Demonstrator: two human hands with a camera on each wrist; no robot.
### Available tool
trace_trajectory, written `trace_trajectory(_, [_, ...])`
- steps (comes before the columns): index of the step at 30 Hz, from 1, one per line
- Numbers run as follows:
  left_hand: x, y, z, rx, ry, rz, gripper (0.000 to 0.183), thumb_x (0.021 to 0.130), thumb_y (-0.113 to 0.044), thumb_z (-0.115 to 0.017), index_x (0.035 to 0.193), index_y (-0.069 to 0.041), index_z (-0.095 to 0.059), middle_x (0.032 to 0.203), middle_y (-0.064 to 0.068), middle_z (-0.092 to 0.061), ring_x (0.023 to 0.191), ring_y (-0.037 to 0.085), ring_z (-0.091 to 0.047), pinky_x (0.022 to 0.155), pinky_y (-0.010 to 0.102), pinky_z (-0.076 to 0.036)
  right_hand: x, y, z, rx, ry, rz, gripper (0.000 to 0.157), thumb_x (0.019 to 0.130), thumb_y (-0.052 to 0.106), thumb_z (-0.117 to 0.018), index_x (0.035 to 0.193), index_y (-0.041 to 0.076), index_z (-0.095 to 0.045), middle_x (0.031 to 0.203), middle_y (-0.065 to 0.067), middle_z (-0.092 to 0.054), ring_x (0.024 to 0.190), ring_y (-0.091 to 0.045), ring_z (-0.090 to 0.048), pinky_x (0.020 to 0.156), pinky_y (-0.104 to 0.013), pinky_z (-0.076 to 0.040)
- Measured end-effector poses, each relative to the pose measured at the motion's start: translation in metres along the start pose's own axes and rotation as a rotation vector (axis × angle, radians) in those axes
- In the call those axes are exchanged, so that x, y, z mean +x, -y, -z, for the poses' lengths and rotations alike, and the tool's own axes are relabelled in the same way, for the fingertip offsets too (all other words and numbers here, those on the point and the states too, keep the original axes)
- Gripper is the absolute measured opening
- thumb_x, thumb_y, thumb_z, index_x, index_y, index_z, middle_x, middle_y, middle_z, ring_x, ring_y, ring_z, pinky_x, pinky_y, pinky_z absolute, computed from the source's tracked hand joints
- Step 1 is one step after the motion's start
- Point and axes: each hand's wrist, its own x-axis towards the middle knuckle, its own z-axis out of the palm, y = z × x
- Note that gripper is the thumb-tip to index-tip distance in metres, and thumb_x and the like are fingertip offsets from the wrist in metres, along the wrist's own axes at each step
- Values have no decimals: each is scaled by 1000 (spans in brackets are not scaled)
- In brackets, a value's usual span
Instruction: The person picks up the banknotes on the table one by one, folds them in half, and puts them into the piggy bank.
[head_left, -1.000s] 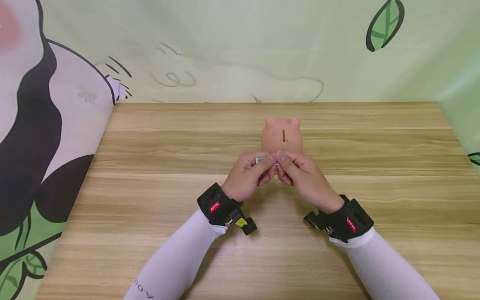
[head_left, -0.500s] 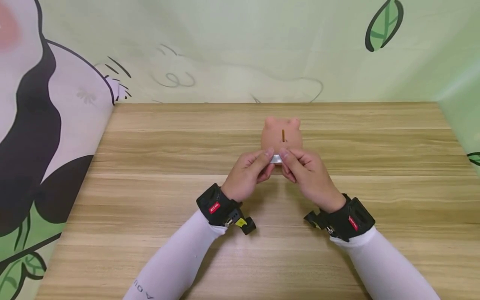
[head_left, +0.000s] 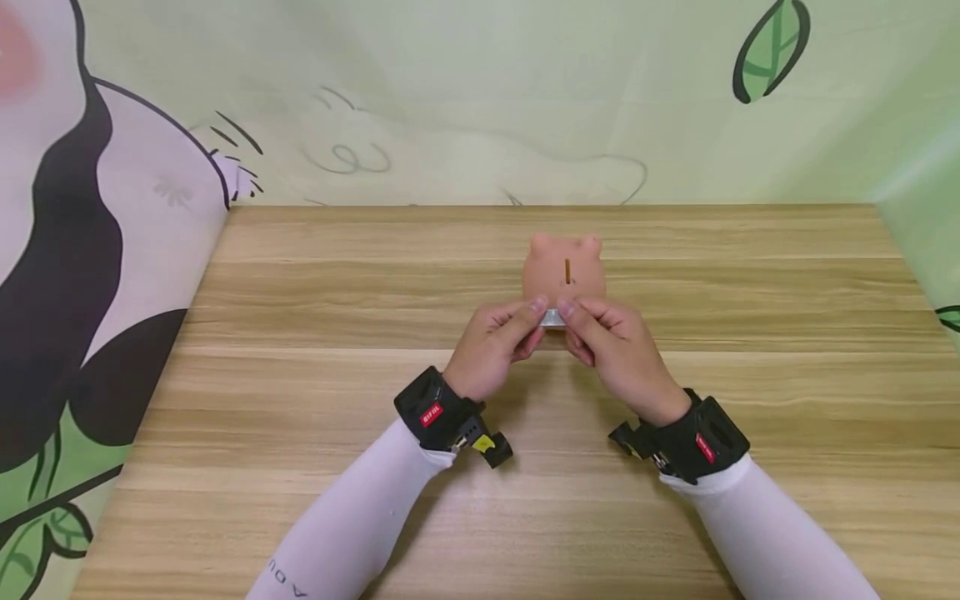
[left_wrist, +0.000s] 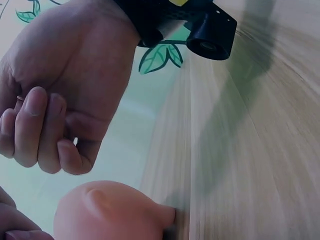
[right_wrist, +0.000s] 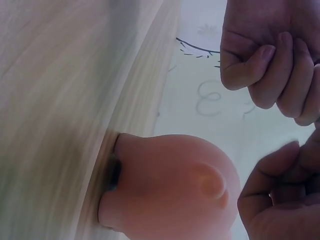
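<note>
Both hands meet over the table in the head view. My left hand (head_left: 491, 346) pinches the left end of a small flat silvery-white strip (head_left: 552, 317) between thumb and fingers. At its other end, my right hand (head_left: 621, 354) pinches it the same way. Just beyond the fingertips stands a pink pig-shaped piggy bank (head_left: 562, 273), its dark coin slot facing up. The wrist views show this piggy bank (right_wrist: 167, 182) from the side, standing on short feet on the table. Curled fingers hide the strip in both wrist views.
The wood-grain table (head_left: 315, 275) runs back to a pale green printed backdrop (head_left: 480, 100). On the left hangs a panda-patterned panel (head_left: 161, 158). Black wrist cameras (head_left: 495, 450) hang under the forearms, above the tabletop.
The thumbs, touching one second ago, have drawn slightly apart, and more of the silvery strip shows between them. The piggy bank has not moved.
</note>
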Motion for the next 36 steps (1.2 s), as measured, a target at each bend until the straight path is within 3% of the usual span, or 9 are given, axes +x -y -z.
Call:
trace_trajectory(6, [1,3,-1,42,-4,-9,55,110,-26,-51,60,-4,-43,55,-4,-35,53,16,-31,53,25,-23,-1,2,3,18,-44,7,46,110,17,-48,68,0,-44,57,6,-35,51,-13,-32,50,-28,-24])
trace_trajectory(16, [-2,2,0,105,-8,-2,52,111,-33,-48,64,-9,-46,59,-3,-37,56,18,-34,54,26,-25,1,2,7,75,-69,6,48,110,16,-48,66,-3,-40,57,8,-34,51,-10,-31,50,-27,-21])
trace_trajectory(22, [0,3,1,100,-10,-7,52,112,-31,-46,64,-9,-46,58,-3,-37,55,18,-33,52,26,-24,1,2,8,35,-68,-13,53,112,26,-46,67,-3,-47,57,5,-41,52,-10,-35,49,-26,-26])
trace_trajectory(27, [3,6,0,111,-8,0,56,112,-38,-43,66,-8,-53,59,-3,-38,57,18,-34,54,27,-25,2,3,10,-28,-71,-25,39,110,21,-52,77,1,-55,63,5,-47,57,-10,-42,52,-23,-34])
trace_trajectory(31, [5,9,-3,122,-5,-21,52,113,-34,-42,75,-2,-56,63,-2,-41,61,17,-37,57,26,-31,2,6,13,-11,-133,-43,33,106,15,-56,74,9,-56,63,7,-47,59,-9,-42,53,-22,-33])
trace_trajectory(36, [4,9,-4,244,-96,-50,33,111,-32,-49,97,-6,-65,73,-1,-50,70,14,-47,64,25,-41,4,10,21,90,-246,3,36,104,7,-57,68,8,-57,59,8,-44,55,-9,-36,51,-23,-26])
